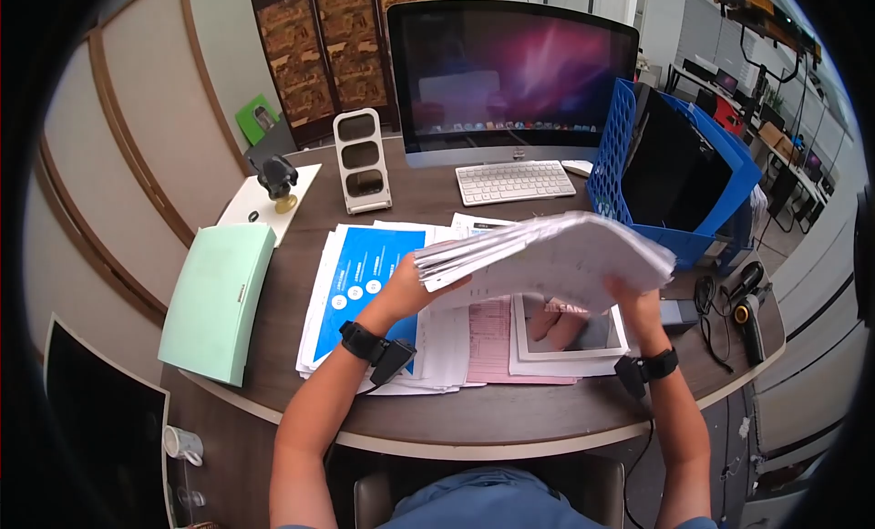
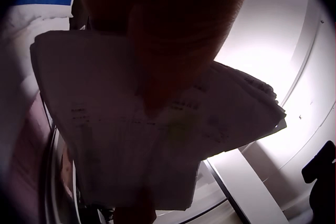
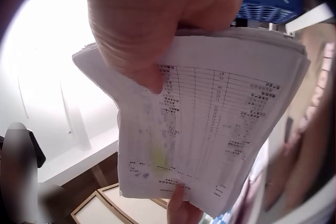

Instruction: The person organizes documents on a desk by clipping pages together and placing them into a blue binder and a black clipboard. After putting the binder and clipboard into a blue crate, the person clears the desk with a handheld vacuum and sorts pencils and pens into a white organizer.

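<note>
Office interior: a curved brown desk (image 1: 456,420) before a large monitor (image 1: 515,73), with further workstations at far right. Left to right on the desk: a pale green folder (image 1: 219,301), a white phone stand (image 1: 362,160), loose sheets headed by a blue brochure (image 1: 365,287), a pink form (image 1: 492,338), a framed tablet (image 1: 570,333), a white keyboard (image 1: 515,181), a blue file rack (image 1: 679,178) and a handheld scanner (image 1: 747,306). The left hand (image 1: 406,287) grips one end of a thick paper stack (image 1: 547,256), fingers curled under it; the right hand (image 1: 633,297) pinches the opposite end, thumb on the printed face (image 3: 210,124). Held at both ends, the stack stays level above the desk, apparently so the sheets keep together.
</note>
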A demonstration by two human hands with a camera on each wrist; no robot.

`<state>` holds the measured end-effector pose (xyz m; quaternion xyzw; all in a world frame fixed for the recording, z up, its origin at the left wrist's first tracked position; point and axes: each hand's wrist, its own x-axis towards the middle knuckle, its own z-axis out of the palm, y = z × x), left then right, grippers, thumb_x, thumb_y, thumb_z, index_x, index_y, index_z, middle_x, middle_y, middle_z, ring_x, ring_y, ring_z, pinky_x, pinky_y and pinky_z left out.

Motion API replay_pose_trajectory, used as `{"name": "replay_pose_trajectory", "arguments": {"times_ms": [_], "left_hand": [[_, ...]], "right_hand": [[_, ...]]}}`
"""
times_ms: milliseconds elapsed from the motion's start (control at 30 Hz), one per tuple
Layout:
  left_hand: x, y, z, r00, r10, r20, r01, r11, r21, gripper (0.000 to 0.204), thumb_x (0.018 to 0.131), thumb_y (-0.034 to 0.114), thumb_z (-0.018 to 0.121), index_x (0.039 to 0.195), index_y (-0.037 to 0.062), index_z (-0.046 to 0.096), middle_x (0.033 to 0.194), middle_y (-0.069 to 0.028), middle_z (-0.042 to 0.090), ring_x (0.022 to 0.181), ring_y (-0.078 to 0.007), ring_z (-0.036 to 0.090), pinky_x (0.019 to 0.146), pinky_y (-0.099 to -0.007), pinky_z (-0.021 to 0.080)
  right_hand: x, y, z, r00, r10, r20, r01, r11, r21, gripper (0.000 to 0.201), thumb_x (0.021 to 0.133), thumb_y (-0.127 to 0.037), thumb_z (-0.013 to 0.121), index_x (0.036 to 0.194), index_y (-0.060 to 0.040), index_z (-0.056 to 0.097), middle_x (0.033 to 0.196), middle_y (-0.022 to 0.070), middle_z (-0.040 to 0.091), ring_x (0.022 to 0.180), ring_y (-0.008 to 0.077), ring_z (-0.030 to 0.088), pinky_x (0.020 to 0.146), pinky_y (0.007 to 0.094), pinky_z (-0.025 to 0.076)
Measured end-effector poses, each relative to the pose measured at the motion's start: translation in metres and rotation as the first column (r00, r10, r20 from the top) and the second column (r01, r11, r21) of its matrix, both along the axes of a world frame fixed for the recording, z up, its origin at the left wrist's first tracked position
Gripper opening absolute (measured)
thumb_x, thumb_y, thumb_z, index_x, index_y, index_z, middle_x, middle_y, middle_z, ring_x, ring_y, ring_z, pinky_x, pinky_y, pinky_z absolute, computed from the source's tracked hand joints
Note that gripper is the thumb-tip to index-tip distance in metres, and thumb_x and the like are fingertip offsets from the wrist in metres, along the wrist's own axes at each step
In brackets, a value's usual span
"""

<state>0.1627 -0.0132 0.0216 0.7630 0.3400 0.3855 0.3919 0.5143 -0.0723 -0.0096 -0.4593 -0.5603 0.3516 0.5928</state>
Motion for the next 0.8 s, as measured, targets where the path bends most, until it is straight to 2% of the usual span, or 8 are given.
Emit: {"name": "replay_pose_trajectory", "arguments": {"times_ms": [133, 167, 300, 367, 500, 533, 667, 800], "left_hand": [[0.000, 0.004, -0.016, 0.999, 0.009, 0.046, -0.008, 1.000, -0.023, 0.040, 0.084, 0.009, 0.072, 0.122, 0.0030, 0.060, 0.112, -0.0097, 0.066, 0.100, -0.0149, 0.062, 0.088, -0.0285, 0.049], [0.001, 0.005, -0.016, 0.998, 0.030, 0.063, -0.027, 0.998, -0.061, 0.039, 0.084, 0.010, 0.072, 0.121, 0.0033, 0.061, 0.111, -0.0094, 0.066, 0.099, -0.0146, 0.061, 0.086, -0.0285, 0.050], [0.001, 0.008, -0.012, 0.988, 0.081, 0.131, -0.064, 0.990, -0.128, 0.036, 0.085, 0.013, 0.072, 0.118, 0.0042, 0.063, 0.108, -0.0084, 0.067, 0.095, -0.0147, 0.061, 0.082, -0.0292, 0.051], [-0.001, 0.008, -0.008, 0.997, 0.071, -0.039, -0.077, 0.977, -0.198, 0.037, 0.085, 0.013, 0.072, 0.120, 0.0045, 0.062, 0.107, -0.0076, 0.067, 0.095, -0.0147, 0.061, 0.082, -0.0297, 0.051], [0.008, 0.011, -0.018, 0.991, 0.097, 0.094, -0.094, 0.995, -0.027, 0.037, 0.085, 0.010, 0.071, 0.120, 0.0038, 0.060, 0.103, -0.0063, 0.066, 0.089, -0.0146, 0.062, 0.079, -0.0300, 0.053], [0.007, 0.013, -0.016, 0.987, 0.091, 0.136, -0.067, 0.983, -0.171, 0.035, 0.085, 0.009, 0.071, 0.118, 0.0032, 0.061, 0.102, -0.0071, 0.066, 0.087, -0.0138, 0.062, 0.078, -0.0298, 0.053], [-0.002, 0.021, -0.003, 0.986, 0.060, 0.157, -0.024, 0.975, -0.222, 0.041, 0.086, 0.011, 0.070, 0.123, 0.0012, 0.056, 0.100, -0.0084, 0.067, 0.088, -0.0144, 0.064, 0.078, -0.0291, 0.054], [0.002, 0.006, -0.003, 0.846, 0.103, 0.523, 0.167, 0.880, -0.444, 0.048, 0.090, 0.015, 0.066, 0.131, -0.0008, 0.047, 0.114, -0.0113, 0.063, 0.101, -0.0187, 0.063, 0.086, -0.0308, 0.053]], "right_hand": [[-0.015, 0.000, -0.014, 0.989, -0.082, 0.127, 0.064, 0.989, 0.136, 0.031, 0.083, -0.008, 0.072, 0.112, -0.0002, 0.065, 0.100, 0.0049, 0.066, 0.092, 0.0119, 0.058, 0.082, 0.0279, 0.047], [-0.019, -0.002, -0.009, 0.996, -0.091, 0.013, 0.090, 0.992, 0.088, 0.029, 0.084, -0.009, 0.071, 0.111, -0.0003, 0.066, 0.099, 0.0052, 0.067, 0.091, 0.0120, 0.058, 0.081, 0.0271, 0.047], [-0.008, -0.002, 0.001, 1.000, -0.020, 0.016, 0.019, 0.996, 0.091, 0.036, 0.085, -0.009, 0.070, 0.119, -0.0007, 0.061, 0.104, 0.0037, 0.065, 0.094, 0.0126, 0.058, 0.084, 0.0274, 0.047], [-0.004, -0.004, -0.006, 0.999, 0.039, -0.030, -0.038, 0.999, 0.011, 0.042, 0.085, -0.008, 0.070, 0.125, -0.0014, 0.057, 0.107, 0.0039, 0.064, 0.097, 0.0136, 0.057, 0.086, 0.0284, 0.047], [-0.007, 0.000, -0.013, 0.984, -0.033, 0.176, 0.020, 0.997, 0.072, 0.039, 0.086, -0.006, 0.068, 0.124, -0.0024, 0.058, 0.106, 0.0043, 0.063, 0.098, 0.0145, 0.057, 0.087, 0.0286, 0.046], [-0.006, -0.002, -0.005, 0.992, -0.021, 0.125, 0.018, 0.999, 0.030, 0.039, 0.086, -0.006, 0.068, 0.123, -0.0025, 0.059, 0.106, 0.0044, 0.064, 0.098, 0.0143, 0.057, 0.087, 0.0283, 0.046], [-0.003, -0.001, 0.011, 0.971, 0.054, -0.234, -0.050, 0.998, 0.024, 0.034, 0.087, -0.006, 0.067, 0.120, -0.0015, 0.059, 0.110, 0.0071, 0.064, 0.100, 0.0163, 0.058, 0.090, 0.0298, 0.046], [-0.014, -0.002, 0.003, 0.885, 0.007, -0.465, -0.033, 0.998, -0.049, 0.033, 0.088, -0.005, 0.064, 0.120, 0.0012, 0.056, 0.115, 0.0108, 0.062, 0.104, 0.0201, 0.058, 0.093, 0.0327, 0.045]]}}
